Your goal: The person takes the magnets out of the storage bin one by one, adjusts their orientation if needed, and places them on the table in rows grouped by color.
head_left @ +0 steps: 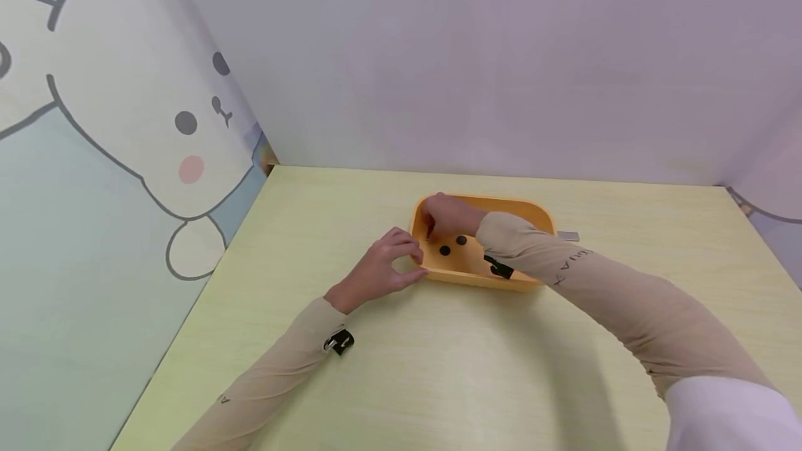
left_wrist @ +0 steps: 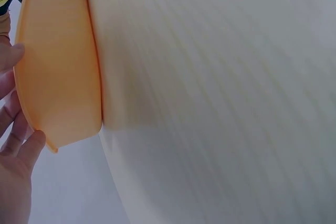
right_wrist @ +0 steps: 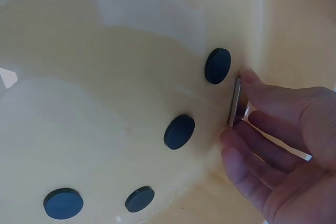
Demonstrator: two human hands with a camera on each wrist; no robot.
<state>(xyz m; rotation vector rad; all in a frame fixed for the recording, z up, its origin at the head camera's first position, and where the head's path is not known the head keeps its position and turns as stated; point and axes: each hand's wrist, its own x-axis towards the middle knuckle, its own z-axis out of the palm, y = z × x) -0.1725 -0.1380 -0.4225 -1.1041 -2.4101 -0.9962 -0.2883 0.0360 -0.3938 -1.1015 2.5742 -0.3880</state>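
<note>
An orange plastic basin point(head_left: 476, 278) with rounded corners sits on the table. My left hand point(head_left: 382, 264) is at its near-left corner; the left wrist view shows the thumb point(left_wrist: 32, 148) against the rim from outside, with the fingers partly hidden behind it. Down inside the basin's left end, my right hand point(head_left: 450, 214) pinches a small flat metal piece point(right_wrist: 237, 100) between thumb and fingertips. The piece stands on edge close to the basin's floor. Several black discs lie on that floor, among them one disc point(right_wrist: 217, 66) beside the metal piece and another disc point(right_wrist: 179, 131) farther off.
A flat grey strip point(head_left: 568, 236) lies on the pale wooden table point(head_left: 426, 381) against the basin's right side, its other end hidden. A plain wall point(head_left: 476, 75) rises behind the table. To the left stands a panel with a cartoon animal point(head_left: 150, 103).
</note>
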